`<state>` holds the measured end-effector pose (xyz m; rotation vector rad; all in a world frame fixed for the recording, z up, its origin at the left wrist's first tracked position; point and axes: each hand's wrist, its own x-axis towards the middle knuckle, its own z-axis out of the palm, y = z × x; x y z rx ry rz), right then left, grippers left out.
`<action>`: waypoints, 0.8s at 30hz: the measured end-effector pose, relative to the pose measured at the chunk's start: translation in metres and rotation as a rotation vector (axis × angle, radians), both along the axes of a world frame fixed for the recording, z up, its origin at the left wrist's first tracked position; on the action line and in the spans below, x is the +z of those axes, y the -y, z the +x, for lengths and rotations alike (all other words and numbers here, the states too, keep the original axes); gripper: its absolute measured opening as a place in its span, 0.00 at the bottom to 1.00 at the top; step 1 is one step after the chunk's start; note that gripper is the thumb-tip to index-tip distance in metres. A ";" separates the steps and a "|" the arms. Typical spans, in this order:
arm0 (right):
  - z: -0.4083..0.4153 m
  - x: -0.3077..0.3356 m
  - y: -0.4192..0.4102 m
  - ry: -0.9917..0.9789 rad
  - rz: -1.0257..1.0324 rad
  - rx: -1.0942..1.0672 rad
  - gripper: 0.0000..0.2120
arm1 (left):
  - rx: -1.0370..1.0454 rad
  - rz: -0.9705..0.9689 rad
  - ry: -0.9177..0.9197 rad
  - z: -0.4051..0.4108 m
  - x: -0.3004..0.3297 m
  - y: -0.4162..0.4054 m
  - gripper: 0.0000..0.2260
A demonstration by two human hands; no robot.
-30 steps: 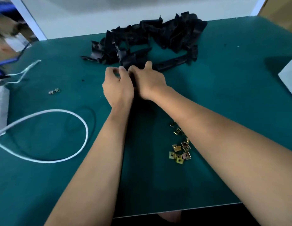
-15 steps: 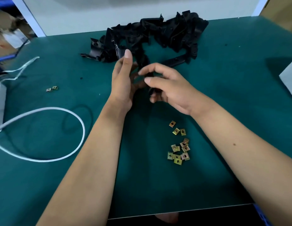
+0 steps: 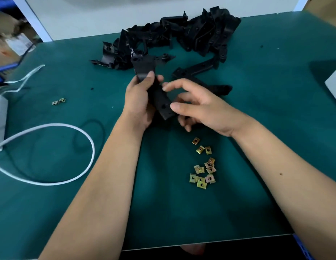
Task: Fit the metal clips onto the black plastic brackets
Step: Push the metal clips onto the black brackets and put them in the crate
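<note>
Now the left hand (image 3: pixel 138 102) is gripping a black bracket (image 3: pixel 154 89) above the green worktop (image 3: pixel 238 212), its fingers (image 3: pixel 148 76) curling round the upper part and the thumb pressing the near face, whereas half a second ago that hand was standing with straight fingers beside the bracket. The bracket is tilting, its wide end pointing toward the pile (image 3: pixel 182 36) of brackets at the far edge and its holed end coming down toward the person. The right hand (image 3: pixel 203 107) is hovering just right of the bracket, its fingers loosely bent and spread with nothing visible in them; the index tip is lying near the bracket's middle and the thumb tip is nearing the holed end. A second ago both hands were reaching farther out, working close together at the edge of the pile; they are now sitting nearer the person. Two more brackets (image 3: pixel 199 71) are lying flat beyond the right hand. The clips (image 3: pixel 203 166) are lying loose in a small scatter on the worktop below the right wrist, none of them on the held bracket. Two stray clips (image 3: pixel 59 101) are sitting far left, near a white cable (image 3: pixel 69 126) looping over the worktop.
</note>
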<state>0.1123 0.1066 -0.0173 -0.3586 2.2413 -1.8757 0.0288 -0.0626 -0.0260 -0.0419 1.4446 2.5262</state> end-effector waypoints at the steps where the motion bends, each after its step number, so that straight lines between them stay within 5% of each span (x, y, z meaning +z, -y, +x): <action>1: 0.000 0.002 -0.006 -0.037 0.089 -0.031 0.15 | 0.025 0.024 0.003 -0.003 -0.001 0.003 0.05; 7: 0.005 0.024 -0.045 -0.014 0.500 0.245 0.08 | -0.056 0.001 -0.081 -0.004 0.000 0.015 0.15; 10: 0.006 0.028 -0.039 -0.034 0.686 0.329 0.09 | -0.135 0.010 -0.057 -0.003 0.001 0.016 0.09; 12: 0.007 0.026 -0.031 -0.029 0.717 0.334 0.08 | -0.170 0.007 -0.029 -0.001 0.001 0.016 0.06; 15: 0.007 0.024 -0.026 -0.055 0.720 0.261 0.06 | -0.181 -0.111 -0.109 0.000 -0.001 0.015 0.15; 24: 0.001 0.015 -0.026 -0.153 0.778 0.168 0.08 | -0.265 -0.120 -0.226 0.006 0.002 0.014 0.10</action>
